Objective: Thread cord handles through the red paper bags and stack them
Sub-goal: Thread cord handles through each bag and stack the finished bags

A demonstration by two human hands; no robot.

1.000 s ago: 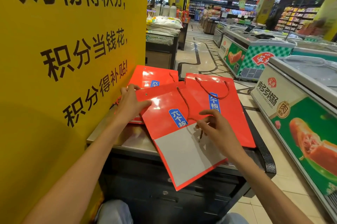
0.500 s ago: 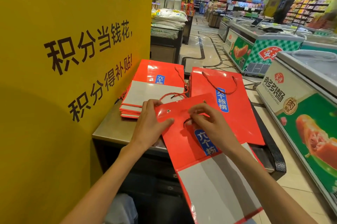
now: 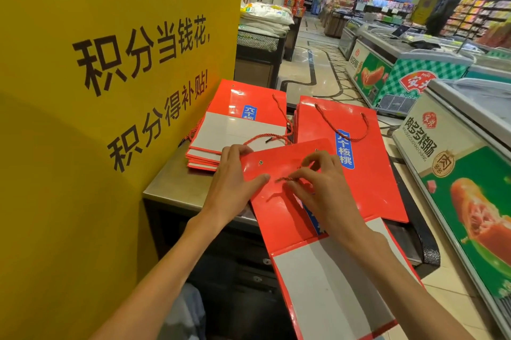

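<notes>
I am working on one flat red bag (image 3: 279, 201), which is lying across the near edge of the metal surface (image 3: 168, 187) with its grey lower half hanging off toward me. I am keeping it angled this way so the top edge with its two eyelets is sitting right under my hands.

My left hand (image 3: 235, 176) is lying flat on the bag's top left corner, fingers straight and thumb stretched across the red paper. Its grip is open and holding nothing; it is only pressing the bag down so it does not slide while I am feeding the cord.

My right hand (image 3: 318, 182) is pinching the tip of a red cord (image 3: 284, 179) between thumb and forefinger, the other fingers curled loosely above it. I am holding the cord close to its end, I think, so the stiff tip can be aimed at a hole; the left eyelet (image 3: 261, 163) is still bare.

Beyond my left hand, a pile of bags (image 3: 237, 129) is sitting against the yellow sign (image 3: 110, 90), with loose cords (image 3: 282, 118) lying on top within easy reach. To the right, a bag with its handle fitted (image 3: 359, 168) is lying flat, probably starting the finished pile.
</notes>
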